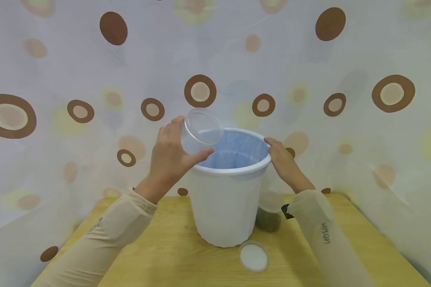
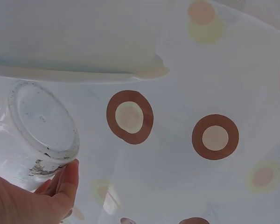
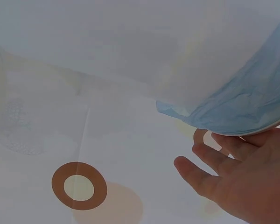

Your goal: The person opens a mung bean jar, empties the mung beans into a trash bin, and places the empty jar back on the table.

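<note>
My left hand (image 1: 170,155) grips a clear plastic jar (image 1: 202,129), tilted with its mouth toward the right above the left rim of a white bin (image 1: 226,203). In the left wrist view the base of the jar (image 2: 44,121) has dark specks on it, and my fingers curl round its side. The bin is lined with a blue bag (image 1: 237,149), visible over the inner wall. My right hand (image 1: 281,161) touches the bin's right rim. In the right wrist view its fingers (image 3: 200,177) are spread and mostly straight beside the liner's edge.
A lidded clear jar with dark green contents (image 1: 268,219) stands right of the bin, partly behind it. A round white lid (image 1: 254,257) lies in front on the yellow wood-grain table (image 1: 158,255). A sheet with brown circles (image 1: 57,159) hangs behind.
</note>
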### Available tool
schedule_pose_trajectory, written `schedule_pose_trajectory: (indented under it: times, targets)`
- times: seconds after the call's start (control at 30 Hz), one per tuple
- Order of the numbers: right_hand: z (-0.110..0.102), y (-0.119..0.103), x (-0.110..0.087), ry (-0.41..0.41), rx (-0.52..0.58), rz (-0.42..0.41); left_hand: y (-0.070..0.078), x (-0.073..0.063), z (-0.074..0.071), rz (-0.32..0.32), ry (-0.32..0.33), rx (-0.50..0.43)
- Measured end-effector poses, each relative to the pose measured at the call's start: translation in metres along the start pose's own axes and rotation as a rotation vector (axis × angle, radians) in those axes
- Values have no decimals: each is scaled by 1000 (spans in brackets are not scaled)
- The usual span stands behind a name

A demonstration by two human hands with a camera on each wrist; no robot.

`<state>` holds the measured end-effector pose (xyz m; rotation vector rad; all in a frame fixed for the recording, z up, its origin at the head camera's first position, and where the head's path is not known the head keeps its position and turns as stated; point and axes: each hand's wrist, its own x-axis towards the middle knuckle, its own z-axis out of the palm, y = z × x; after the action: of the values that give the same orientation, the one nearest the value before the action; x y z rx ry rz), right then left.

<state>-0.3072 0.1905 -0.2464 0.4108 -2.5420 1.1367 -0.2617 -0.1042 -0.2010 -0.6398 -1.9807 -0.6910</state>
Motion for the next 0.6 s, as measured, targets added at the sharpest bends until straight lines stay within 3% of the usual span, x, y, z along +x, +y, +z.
schedule_pose_trajectory:
  times: [0.33,0.6]
  targets:
    - [-1,5,-4,-25,90,3,4,-2,-5,-142,-27,-47]
    - [4,7,-2,-26,117,-15,0,-12,-13,-265,-37,-150]
